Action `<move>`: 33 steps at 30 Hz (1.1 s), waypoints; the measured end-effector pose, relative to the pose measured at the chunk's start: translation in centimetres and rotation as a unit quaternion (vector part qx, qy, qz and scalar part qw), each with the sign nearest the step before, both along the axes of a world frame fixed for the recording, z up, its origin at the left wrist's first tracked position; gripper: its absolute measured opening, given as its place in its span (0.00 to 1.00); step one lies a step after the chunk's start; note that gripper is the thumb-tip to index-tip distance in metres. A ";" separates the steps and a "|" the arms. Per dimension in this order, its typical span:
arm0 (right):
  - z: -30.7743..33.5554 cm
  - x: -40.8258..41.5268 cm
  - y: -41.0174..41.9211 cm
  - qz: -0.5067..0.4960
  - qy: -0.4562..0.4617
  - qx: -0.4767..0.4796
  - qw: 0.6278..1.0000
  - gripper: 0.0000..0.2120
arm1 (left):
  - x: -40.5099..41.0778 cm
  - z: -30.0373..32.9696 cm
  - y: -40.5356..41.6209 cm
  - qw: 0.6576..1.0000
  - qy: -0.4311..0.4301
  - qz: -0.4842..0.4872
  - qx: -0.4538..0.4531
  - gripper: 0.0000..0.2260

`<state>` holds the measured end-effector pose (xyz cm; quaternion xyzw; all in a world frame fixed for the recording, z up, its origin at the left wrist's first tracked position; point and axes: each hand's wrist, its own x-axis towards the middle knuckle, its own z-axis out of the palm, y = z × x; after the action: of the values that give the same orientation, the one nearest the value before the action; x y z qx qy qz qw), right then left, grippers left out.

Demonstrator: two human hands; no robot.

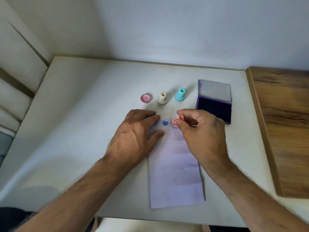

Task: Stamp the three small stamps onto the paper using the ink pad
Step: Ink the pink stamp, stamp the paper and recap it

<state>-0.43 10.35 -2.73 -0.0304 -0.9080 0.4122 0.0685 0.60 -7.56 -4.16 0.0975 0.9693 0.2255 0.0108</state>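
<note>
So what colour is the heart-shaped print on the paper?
Blue; the heart-shaped print on the white paper strip, head view.

Bare, hairy forearms, no sleeves, seemingly no rings on either hand.

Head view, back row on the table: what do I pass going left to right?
pink cap → cream stamp → teal stamp → ink pad with its lid open → wooden board.

A strip of white paper bears a blue heart print, a pink stamp pressed at its 3 o'clock. Cream stamp and teal stamp stand upright at 12 o'clock; the open purple ink pad lies at 2.
</note>
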 end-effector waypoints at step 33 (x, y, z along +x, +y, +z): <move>0.9 -0.7 -0.3 0.110 0.003 0.120 0.987 0.12 | 0.2 -0.7 0.0 1.000 0.008 0.000 0.018 0.18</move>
<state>-1.16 10.05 -1.78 0.0789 -0.9487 0.3050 0.0285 0.79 -7.51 -4.84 0.0995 0.9651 0.2423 0.0008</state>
